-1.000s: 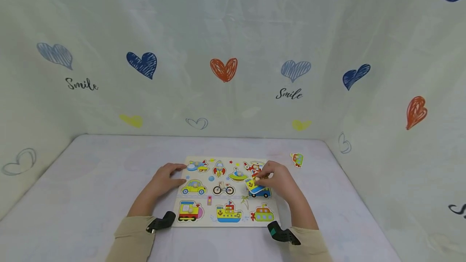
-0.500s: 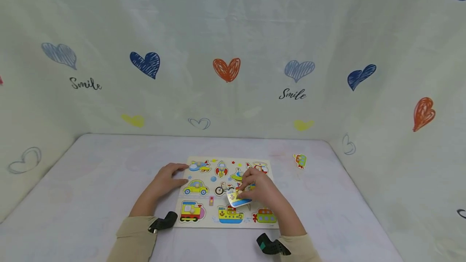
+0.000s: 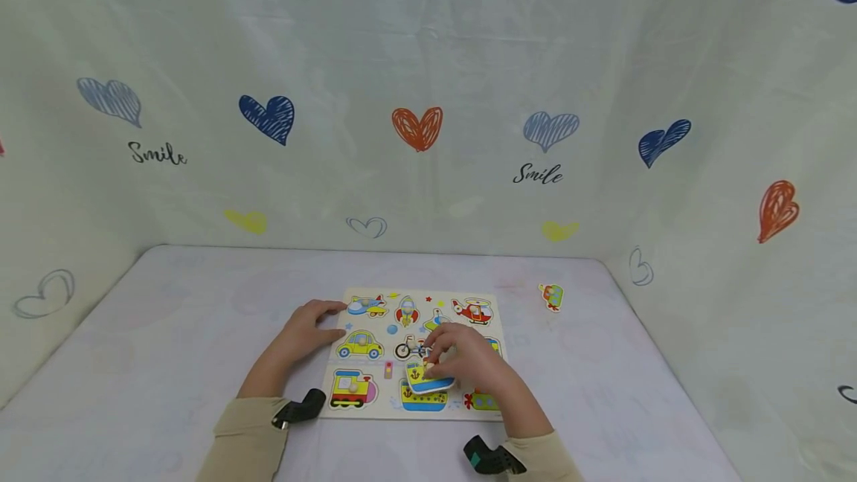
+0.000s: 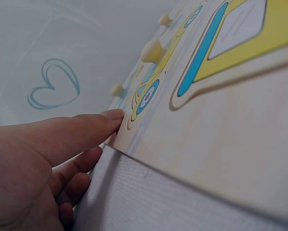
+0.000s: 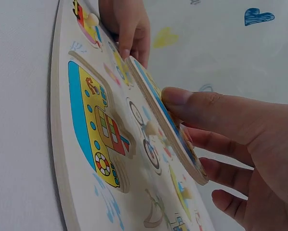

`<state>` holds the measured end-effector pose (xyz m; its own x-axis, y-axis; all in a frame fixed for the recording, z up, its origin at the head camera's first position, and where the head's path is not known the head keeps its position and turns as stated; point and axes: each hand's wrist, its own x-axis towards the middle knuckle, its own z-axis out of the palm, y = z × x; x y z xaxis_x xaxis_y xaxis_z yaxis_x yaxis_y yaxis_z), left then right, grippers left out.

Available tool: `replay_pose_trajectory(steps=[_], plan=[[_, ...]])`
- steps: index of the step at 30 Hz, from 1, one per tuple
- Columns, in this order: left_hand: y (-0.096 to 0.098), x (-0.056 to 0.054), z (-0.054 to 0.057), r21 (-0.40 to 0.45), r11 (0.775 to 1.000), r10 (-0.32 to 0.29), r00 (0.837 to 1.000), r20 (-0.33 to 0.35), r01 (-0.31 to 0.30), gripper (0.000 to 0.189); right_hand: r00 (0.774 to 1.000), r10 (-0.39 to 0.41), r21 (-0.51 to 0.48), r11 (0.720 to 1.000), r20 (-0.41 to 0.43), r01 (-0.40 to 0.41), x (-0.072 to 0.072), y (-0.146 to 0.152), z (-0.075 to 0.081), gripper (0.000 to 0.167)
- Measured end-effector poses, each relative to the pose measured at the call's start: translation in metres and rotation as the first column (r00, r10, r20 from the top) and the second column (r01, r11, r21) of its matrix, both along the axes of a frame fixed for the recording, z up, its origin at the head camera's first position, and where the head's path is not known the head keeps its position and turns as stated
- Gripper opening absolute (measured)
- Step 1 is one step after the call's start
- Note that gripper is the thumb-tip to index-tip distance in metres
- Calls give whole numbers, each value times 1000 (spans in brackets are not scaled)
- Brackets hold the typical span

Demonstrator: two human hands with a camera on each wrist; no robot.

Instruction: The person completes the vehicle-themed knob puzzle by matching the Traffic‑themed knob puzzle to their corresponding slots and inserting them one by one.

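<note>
A wooden knob puzzle board (image 3: 388, 414) with vehicle pictures lies flat on the table. My right hand (image 3: 469, 355) pinches a yellow and blue boat piece (image 3: 431, 384) from above, thumb on its face side. In the right wrist view the boat piece (image 5: 158, 108) is tilted and raised off the board, its wooden edge showing. Below it is the matching boat recess (image 5: 86, 115), with the same ship printed inside. My left hand (image 3: 309, 329) rests at the board's left edge; in the left wrist view its thumb (image 4: 112, 115) touches the rim beside the car.
A green and red piece (image 3: 552, 297) lies on the table (image 3: 221, 296) beyond the board's right corner. Knobbed train (image 3: 352, 389) and car (image 3: 360, 345) pieces sit in the board. A printed cloth backdrop (image 3: 335, 169) rises behind the table.
The right hand has carried the boat piece leftward and toward the near side, from over the bus to above the boat recess. The left hand stays at the board's edge.
</note>
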<state>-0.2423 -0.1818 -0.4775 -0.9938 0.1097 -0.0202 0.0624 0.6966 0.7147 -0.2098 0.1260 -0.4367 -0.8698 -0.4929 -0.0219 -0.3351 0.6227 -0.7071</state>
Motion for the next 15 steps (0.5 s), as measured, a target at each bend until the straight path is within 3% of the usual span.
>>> replay_pose_trajectory(steps=[8,15], plan=[[1,1,1,-9,1000,3,1000,6,-3,49,998,53,72,996,-34,-50,1,-8,-9,19],[1,1,2,4,1000,-9,1000,-3,9,49,996,62,111,992,-59,-55,4,-13,-8,18]])
